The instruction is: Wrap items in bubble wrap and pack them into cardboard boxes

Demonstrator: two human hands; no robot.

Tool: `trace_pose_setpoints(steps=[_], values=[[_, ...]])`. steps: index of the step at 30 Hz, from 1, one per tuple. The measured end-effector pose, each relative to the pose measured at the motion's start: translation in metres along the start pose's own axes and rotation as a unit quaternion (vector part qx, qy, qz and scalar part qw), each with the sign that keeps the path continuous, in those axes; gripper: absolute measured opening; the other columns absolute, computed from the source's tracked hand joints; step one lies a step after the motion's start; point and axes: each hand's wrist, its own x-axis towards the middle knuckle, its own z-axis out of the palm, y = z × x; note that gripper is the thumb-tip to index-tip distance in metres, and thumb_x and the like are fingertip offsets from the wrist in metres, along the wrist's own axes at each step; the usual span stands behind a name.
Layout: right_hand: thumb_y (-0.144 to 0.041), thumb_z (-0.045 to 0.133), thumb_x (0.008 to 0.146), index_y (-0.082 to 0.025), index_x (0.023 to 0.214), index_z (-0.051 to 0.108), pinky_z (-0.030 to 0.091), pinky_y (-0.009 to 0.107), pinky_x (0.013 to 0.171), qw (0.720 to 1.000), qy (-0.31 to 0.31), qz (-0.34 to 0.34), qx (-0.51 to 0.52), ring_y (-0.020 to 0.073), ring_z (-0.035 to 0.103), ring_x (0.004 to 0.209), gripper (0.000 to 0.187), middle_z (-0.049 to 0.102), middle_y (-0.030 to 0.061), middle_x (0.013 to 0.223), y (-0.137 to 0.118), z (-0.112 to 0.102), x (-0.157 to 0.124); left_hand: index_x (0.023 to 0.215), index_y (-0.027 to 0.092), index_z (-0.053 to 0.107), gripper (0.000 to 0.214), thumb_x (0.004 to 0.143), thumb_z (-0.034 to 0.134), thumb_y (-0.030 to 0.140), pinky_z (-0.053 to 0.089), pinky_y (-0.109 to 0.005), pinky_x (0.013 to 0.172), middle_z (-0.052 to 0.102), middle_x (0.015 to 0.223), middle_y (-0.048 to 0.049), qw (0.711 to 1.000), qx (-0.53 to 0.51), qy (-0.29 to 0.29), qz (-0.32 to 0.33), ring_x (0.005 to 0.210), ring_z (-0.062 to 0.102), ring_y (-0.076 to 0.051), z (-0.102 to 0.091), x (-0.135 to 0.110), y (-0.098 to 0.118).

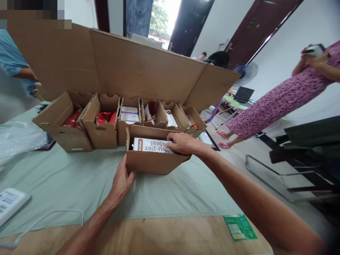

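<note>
A small open cardboard box (148,163) stands on the green cloth in front of me, and a white carton (152,145) printed "Su-per Meal" lies inside it, its lettering upside down to me. My left hand (123,180) holds the box's near left corner, thumb on the front wall and the other fingers partly hidden behind the end. My right hand (183,143) reaches over the box's right end, its fingers closed on the right end of the carton; some fingertips are hidden.
Behind stands a row of cardboard bins (106,136) with red packets and white packs, backed by a tall cardboard panel (143,71). Bubble wrap (21,140) and a white device (12,203) with a cable lie left. A green packet (240,227) lies front right. People stand at both sides.
</note>
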Motion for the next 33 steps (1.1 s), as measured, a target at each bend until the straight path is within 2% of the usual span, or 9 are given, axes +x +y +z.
trace_pose_setpoints(steps=[8, 11, 14, 16, 18, 20, 22, 26, 33], values=[[-0.027, 0.061, 0.092, -0.012, 0.140, 0.055, 0.053, 0.032, 0.086, 0.979, 0.011, -0.042, 0.198, 0.0245, 0.070, 0.103, 0.050, 0.073, 0.0138, 0.122, 0.000, 0.018, -0.004, 0.137, 0.019, 0.050, 0.056, 0.082, 0.057, 0.027, 0.050, -0.045, 0.098, 0.066, 0.123, -0.0109, 1.000, 0.003, 0.009, -0.018, 0.114, 0.062, -0.029, -0.004, 0.001, 0.008], [-0.026, 0.058, 0.092, -0.019, 0.141, 0.056, 0.054, 0.036, 0.088, 0.960, 0.166, -0.052, 0.219, 0.0249, 0.070, 0.102, 0.050, 0.075, 0.0099, 0.116, 0.024, 0.019, -0.038, 0.137, 0.019, 0.049, 0.057, 0.081, 0.058, 0.029, 0.050, -0.045, 0.099, 0.065, 0.125, -0.0113, 1.000, -0.003, -0.005, -0.025, 0.117, 0.061, -0.029, -0.008, 0.000, 0.007], [-0.035, 0.057, 0.093, -0.022, 0.128, 0.064, 0.056, 0.037, 0.083, 0.906, 0.314, -0.017, 0.282, 0.0238, 0.071, 0.096, 0.039, 0.075, 0.0091, 0.113, 0.057, 0.044, -0.076, 0.141, 0.019, 0.045, 0.062, 0.082, 0.058, 0.031, 0.050, -0.044, 0.099, 0.063, 0.129, -0.0125, 0.999, -0.017, -0.019, -0.041, 0.117, 0.061, -0.028, -0.011, -0.003, 0.006], [-0.041, 0.062, 0.088, -0.020, 0.119, 0.067, 0.058, 0.037, 0.077, 0.891, 0.293, 0.018, 0.346, 0.0238, 0.073, 0.091, 0.037, 0.075, 0.0110, 0.112, 0.071, 0.078, -0.086, 0.143, 0.018, 0.043, 0.065, 0.082, 0.059, 0.034, 0.050, -0.044, 0.099, 0.061, 0.131, -0.0134, 0.998, -0.022, -0.019, -0.047, 0.117, 0.061, -0.028, -0.011, -0.005, 0.006], [-0.045, 0.069, 0.080, -0.019, 0.124, 0.063, 0.060, 0.037, 0.073, 0.884, 0.205, 0.011, 0.420, 0.0274, 0.073, 0.098, 0.052, 0.072, 0.0146, 0.122, 0.071, 0.118, -0.079, 0.142, 0.019, 0.044, 0.064, 0.082, 0.061, 0.034, 0.050, -0.044, 0.100, 0.061, 0.131, -0.0131, 0.999, -0.024, -0.013, -0.043, 0.119, 0.061, -0.028, -0.009, -0.008, 0.008], [-0.048, 0.070, 0.077, -0.018, 0.129, 0.059, 0.061, 0.038, 0.073, 0.868, 0.145, -0.012, 0.474, 0.0298, 0.071, 0.107, 0.061, 0.069, 0.0166, 0.128, 0.059, 0.152, -0.061, 0.140, 0.020, 0.046, 0.061, 0.082, 0.060, 0.033, 0.049, -0.044, 0.103, 0.061, 0.130, -0.0125, 0.999, -0.028, -0.005, -0.038, 0.121, 0.060, -0.027, -0.005, -0.010, 0.010], [-0.048, 0.068, 0.079, -0.016, 0.123, 0.059, 0.060, 0.038, 0.075, 0.858, 0.148, -0.008, 0.491, 0.0294, 0.070, 0.104, 0.055, 0.071, 0.0165, 0.122, 0.043, 0.172, -0.039, 0.140, 0.019, 0.045, 0.061, 0.083, 0.060, 0.032, 0.048, -0.044, 0.105, 0.061, 0.131, -0.0127, 0.999, -0.034, 0.003, -0.034, 0.124, 0.058, -0.027, -0.002, -0.011, 0.010], [-0.043, 0.063, 0.083, -0.017, 0.113, 0.060, 0.057, 0.037, 0.074, 0.857, 0.197, 0.013, 0.477, 0.0252, 0.069, 0.090, 0.040, 0.074, 0.0128, 0.110, 0.025, 0.176, -0.014, 0.144, 0.019, 0.040, 0.066, 0.082, 0.060, 0.031, 0.046, -0.047, 0.108, 0.058, 0.136, -0.0142, 0.999, -0.031, 0.011, -0.032, 0.130, 0.054, -0.029, 0.001, -0.009, 0.006], [-0.045, 0.059, 0.082, -0.015, 0.111, 0.060, 0.057, 0.037, 0.075, 0.854, 0.221, 0.035, 0.470, 0.0239, 0.069, 0.084, 0.041, 0.075, 0.0143, 0.108, 0.014, 0.168, 0.009, 0.149, 0.015, 0.033, 0.073, 0.081, 0.058, 0.025, 0.036, -0.051, 0.117, 0.053, 0.143, -0.0170, 0.999, -0.030, 0.013, -0.011, 0.140, 0.047, -0.030, -0.003, 0.018, 0.001]])
